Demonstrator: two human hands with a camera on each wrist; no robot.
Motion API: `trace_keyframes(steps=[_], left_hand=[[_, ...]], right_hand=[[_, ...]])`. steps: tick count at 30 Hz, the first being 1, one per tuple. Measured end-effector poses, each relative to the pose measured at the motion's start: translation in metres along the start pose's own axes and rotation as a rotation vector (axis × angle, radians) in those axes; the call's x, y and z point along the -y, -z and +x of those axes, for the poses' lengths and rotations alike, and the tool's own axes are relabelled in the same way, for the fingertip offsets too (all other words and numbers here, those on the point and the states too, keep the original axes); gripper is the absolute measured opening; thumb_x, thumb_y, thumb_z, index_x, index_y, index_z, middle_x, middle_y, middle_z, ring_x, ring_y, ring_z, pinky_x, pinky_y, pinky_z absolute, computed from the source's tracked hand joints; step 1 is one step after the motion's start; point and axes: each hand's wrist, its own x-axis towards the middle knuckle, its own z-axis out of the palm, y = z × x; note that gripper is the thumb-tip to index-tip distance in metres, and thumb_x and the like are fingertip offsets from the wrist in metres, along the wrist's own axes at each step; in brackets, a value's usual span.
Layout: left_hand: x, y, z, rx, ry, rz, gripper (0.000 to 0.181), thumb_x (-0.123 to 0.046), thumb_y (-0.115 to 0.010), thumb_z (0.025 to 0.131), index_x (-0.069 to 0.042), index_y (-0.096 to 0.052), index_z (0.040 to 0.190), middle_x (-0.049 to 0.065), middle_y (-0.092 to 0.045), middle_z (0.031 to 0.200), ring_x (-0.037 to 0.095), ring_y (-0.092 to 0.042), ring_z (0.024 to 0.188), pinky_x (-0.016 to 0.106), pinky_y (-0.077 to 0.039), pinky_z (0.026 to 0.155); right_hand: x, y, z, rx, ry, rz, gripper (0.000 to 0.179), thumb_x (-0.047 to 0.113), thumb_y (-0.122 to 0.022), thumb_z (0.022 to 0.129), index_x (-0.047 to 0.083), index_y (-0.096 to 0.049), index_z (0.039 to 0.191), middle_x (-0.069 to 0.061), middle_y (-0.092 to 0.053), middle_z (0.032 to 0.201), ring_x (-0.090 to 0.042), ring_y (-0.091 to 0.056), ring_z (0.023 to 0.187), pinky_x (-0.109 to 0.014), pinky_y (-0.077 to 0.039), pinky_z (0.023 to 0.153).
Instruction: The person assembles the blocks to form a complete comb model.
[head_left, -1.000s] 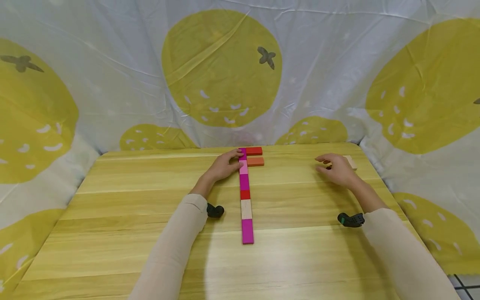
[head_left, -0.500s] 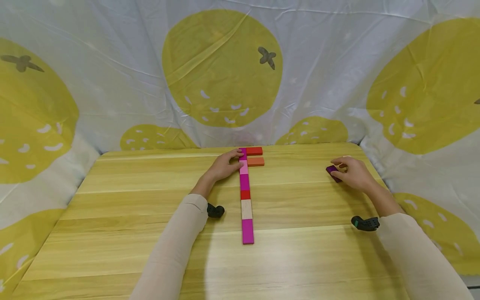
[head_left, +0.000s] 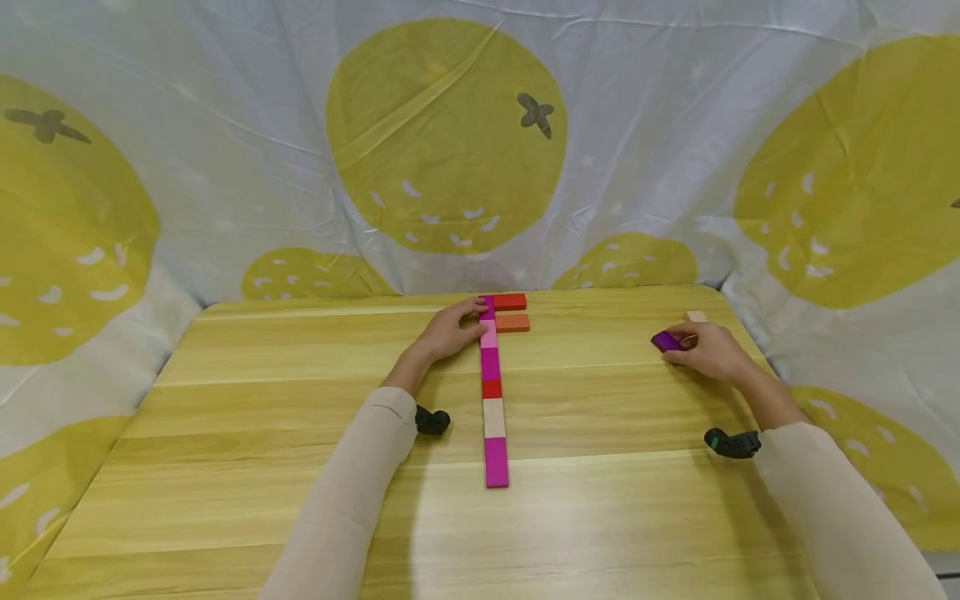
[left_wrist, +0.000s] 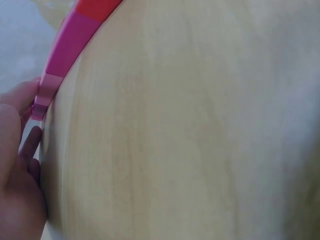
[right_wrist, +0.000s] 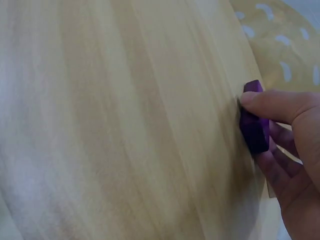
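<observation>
A row of flat blocks (head_left: pixel 490 364) in magenta, pink, red and plain wood runs from the far edge towards me. My left hand (head_left: pixel 448 331) rests at its far end, thumb by the pink block (head_left: pixel 488 334) and fingertips on the magenta end block (head_left: pixel 487 305). In the left wrist view the left hand (left_wrist: pixel 20 165) lies beside the row's end, some fingers hidden. Over on the right, my right hand (head_left: pixel 707 350) pinches a purple block (head_left: pixel 666 341) between thumb and fingers. The purple block (right_wrist: pixel 255 125) is tilted in the right wrist view, the thumb across it.
A red block (head_left: pixel 510 302) and an orange block (head_left: pixel 513 322) lie crosswise against the row's right side. Behind my right hand a plain wooden block (head_left: pixel 696 317) partly shows. A fruit-patterned cloth (head_left: pixel 637 125) hangs along the back of the wooden table (head_left: pixel 262 467).
My right hand has moved right and picked out the purple block, which now turns in its fingers. The wooden block behind shows more. My left hand and the row have stayed put.
</observation>
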Motion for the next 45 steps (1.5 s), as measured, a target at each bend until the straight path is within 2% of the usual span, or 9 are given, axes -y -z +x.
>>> trace_keyframes(steps=[7, 13, 21, 24, 30, 36, 39, 42, 45], left_hand=[[0.000, -0.001, 0.000, 0.002, 0.010, -0.003, 0.046, -0.023, -0.064, 0.104, -0.005, -0.058, 0.146, 0.010, -0.040, 0.162, 0.030, -0.031, 0.151, 0.043, -0.023, 0.122], [0.002, -0.003, 0.000, 0.001, 0.020, -0.014, 0.046, -0.024, -0.064, 0.104, -0.007, -0.058, 0.147, 0.011, -0.039, 0.163, 0.030, -0.031, 0.151, 0.044, -0.023, 0.122], [0.003, -0.002, 0.001, -0.007, -0.007, -0.010, 0.045, -0.022, -0.065, 0.104, -0.005, -0.059, 0.145, 0.012, -0.040, 0.162, 0.031, -0.033, 0.150, 0.043, -0.025, 0.121], [0.001, 0.000, 0.001, 0.003, -0.014, 0.000, 0.046, -0.022, -0.065, 0.104, -0.004, -0.059, 0.146, 0.014, -0.040, 0.162, 0.033, -0.033, 0.150, 0.044, -0.025, 0.121], [-0.003, 0.005, 0.000, 0.023, 0.011, 0.008, 0.048, -0.022, -0.066, 0.103, -0.004, -0.058, 0.146, 0.015, -0.040, 0.161, 0.033, -0.036, 0.148, 0.044, -0.026, 0.121], [-0.002, 0.009, -0.002, 0.015, 0.026, -0.026, 0.049, -0.024, -0.066, 0.102, -0.006, -0.057, 0.147, 0.014, -0.050, 0.154, 0.033, -0.044, 0.142, 0.045, -0.031, 0.118], [-0.002, 0.010, -0.003, -0.003, 0.008, -0.057, 0.049, -0.021, -0.066, 0.101, -0.006, -0.057, 0.147, 0.013, -0.052, 0.152, 0.033, -0.046, 0.140, 0.046, -0.033, 0.117], [-0.006, 0.009, -0.007, -0.014, -0.043, -0.069, 0.047, -0.017, -0.068, 0.099, -0.003, -0.059, 0.143, 0.014, -0.053, 0.150, 0.035, -0.047, 0.139, 0.046, -0.034, 0.116], [-0.010, 0.005, -0.012, -0.006, -0.098, -0.042, 0.045, -0.015, -0.071, 0.098, -0.001, -0.062, 0.139, 0.015, -0.056, 0.146, 0.033, -0.047, 0.139, 0.043, -0.033, 0.117]], right_hand=[[0.001, 0.004, 0.003, 0.023, 0.031, 0.009, 0.050, 0.018, -0.082, 0.090, -0.008, -0.065, 0.130, -0.029, -0.066, 0.119, -0.047, -0.066, 0.105, -0.047, -0.056, 0.079], [0.011, 0.006, 0.007, 0.049, 0.057, 0.014, 0.047, 0.012, -0.082, 0.088, -0.008, -0.066, 0.128, -0.026, -0.068, 0.113, -0.046, -0.066, 0.105, -0.046, -0.056, 0.079], [0.036, 0.003, 0.019, 0.112, 0.120, 0.027, 0.044, 0.007, -0.079, 0.090, -0.009, -0.065, 0.128, -0.023, -0.070, 0.112, -0.039, -0.067, 0.102, -0.045, -0.056, 0.081], [0.045, -0.002, 0.023, 0.111, 0.151, 0.008, 0.043, 0.007, -0.079, 0.089, -0.007, -0.067, 0.128, -0.020, -0.070, 0.111, -0.037, -0.067, 0.101, -0.046, -0.056, 0.081], [0.074, -0.013, 0.033, 0.107, 0.207, 0.011, 0.043, 0.005, -0.076, 0.090, -0.005, -0.066, 0.130, -0.020, -0.069, 0.114, -0.037, -0.067, 0.103, -0.050, -0.056, 0.084], [0.104, -0.023, 0.044, 0.106, 0.263, 0.028, 0.041, 0.000, -0.076, 0.090, -0.006, -0.067, 0.129, -0.022, -0.068, 0.116, -0.037, -0.067, 0.103, -0.050, -0.057, 0.084], [0.114, -0.030, 0.050, 0.108, 0.295, 0.016, 0.040, 0.000, -0.076, 0.090, -0.005, -0.068, 0.128, -0.021, -0.069, 0.117, -0.035, -0.067, 0.103, -0.048, -0.057, 0.084], [0.121, -0.038, 0.055, 0.109, 0.329, 0.011, 0.039, -0.001, -0.076, 0.089, -0.006, -0.069, 0.127, -0.021, -0.068, 0.119, -0.034, -0.067, 0.104, -0.047, -0.057, 0.084], [0.128, -0.047, 0.058, 0.105, 0.368, 0.003, 0.038, -0.001, -0.075, 0.089, -0.005, -0.069, 0.126, -0.021, -0.069, 0.119, -0.034, -0.068, 0.103, -0.046, -0.057, 0.086]])
